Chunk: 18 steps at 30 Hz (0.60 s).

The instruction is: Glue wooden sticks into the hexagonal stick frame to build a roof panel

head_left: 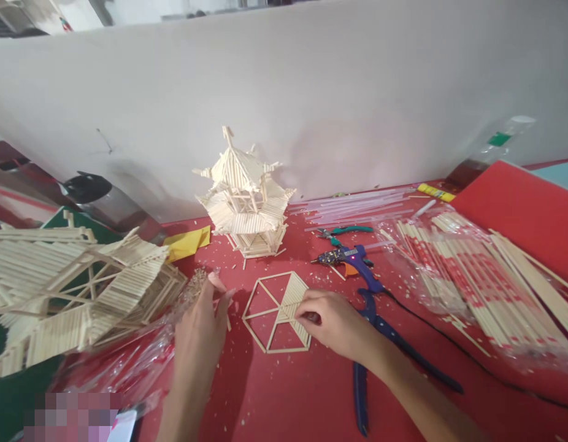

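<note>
A flat hexagonal frame of thin wooden sticks lies on the red table, with spokes meeting at its centre. Short sticks fill its right-hand sections; the others are open. My right hand is over the frame's right side, thumb and fingertips pinched together at the filled part; whatever they hold is hidden. To the left of the frame, my left hand is raised beside a heap of small stick pieces. Its thumb and index finger are slightly apart, with nothing visible between them. Behind the frame stands a small stick pagoda.
A blue glue gun, green-handled pliers and a large blue-handled cutter lie right of the frame. Bagged sticks lie farther right. A larger stick structure occupies the left. Clear glue sticks lie by the wall.
</note>
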Motion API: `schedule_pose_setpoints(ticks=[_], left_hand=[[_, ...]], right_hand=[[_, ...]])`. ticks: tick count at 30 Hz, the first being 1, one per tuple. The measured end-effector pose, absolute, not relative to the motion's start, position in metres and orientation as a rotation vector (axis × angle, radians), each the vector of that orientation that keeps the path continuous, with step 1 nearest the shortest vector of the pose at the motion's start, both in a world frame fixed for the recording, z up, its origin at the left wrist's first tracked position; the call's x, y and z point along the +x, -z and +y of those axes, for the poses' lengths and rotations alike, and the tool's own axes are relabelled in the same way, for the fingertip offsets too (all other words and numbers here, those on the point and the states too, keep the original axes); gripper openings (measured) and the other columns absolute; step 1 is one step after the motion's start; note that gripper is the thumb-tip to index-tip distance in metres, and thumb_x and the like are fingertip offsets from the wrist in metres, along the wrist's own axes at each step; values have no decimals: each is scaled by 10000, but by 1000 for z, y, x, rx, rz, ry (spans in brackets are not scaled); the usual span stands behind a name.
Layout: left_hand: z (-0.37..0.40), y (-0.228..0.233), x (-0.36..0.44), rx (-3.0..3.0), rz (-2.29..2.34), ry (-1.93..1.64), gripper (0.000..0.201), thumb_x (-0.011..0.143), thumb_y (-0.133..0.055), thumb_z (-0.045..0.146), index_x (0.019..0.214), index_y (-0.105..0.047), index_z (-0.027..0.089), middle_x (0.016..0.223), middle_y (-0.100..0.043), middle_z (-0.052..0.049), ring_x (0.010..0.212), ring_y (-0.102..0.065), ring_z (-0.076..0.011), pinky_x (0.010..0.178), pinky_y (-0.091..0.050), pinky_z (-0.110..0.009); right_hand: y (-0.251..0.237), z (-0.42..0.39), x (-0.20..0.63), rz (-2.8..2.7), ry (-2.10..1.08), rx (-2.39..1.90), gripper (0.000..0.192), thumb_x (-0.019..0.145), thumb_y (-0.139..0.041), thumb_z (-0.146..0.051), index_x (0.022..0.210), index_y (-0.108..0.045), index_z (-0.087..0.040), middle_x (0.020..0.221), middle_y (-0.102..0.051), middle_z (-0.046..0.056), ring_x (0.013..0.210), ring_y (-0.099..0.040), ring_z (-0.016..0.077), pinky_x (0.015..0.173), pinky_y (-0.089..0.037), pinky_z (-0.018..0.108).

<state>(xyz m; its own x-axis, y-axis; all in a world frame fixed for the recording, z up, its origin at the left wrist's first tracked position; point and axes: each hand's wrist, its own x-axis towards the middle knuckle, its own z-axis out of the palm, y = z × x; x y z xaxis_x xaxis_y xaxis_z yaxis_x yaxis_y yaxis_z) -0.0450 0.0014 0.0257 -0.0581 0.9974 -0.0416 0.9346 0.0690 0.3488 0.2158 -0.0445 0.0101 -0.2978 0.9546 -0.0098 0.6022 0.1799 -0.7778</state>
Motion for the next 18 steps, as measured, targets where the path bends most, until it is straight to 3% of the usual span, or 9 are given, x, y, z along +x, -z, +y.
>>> schedule_pose_setpoints(ticks=[12, 18], left_hand=[[1, -22, -38, 1989, 2120, -351, 191, 1044, -467, 394, 1011, -584, 247, 937, -778, -56, 846, -729, -251, 631, -350, -267], [4, -20, -39, 2013, 2130, -354, 228, 1051, -457, 417, 1110, -591, 242, 944, -788, -67, 842, -742, -252, 602, -345, -268]], right_hand=[[-13, -46, 216, -2021, -867, -1453, 213, 860, -636, -37, 746, -721, -196, 769, -614, -30, 654, -521, 90, 635, -334, 231], [-14, -46, 216, -2034, -844, -1464, 214, 853, -632, -39, 717, -696, -192, 752, -594, -35, 646, -511, 88, 626, -319, 224]])
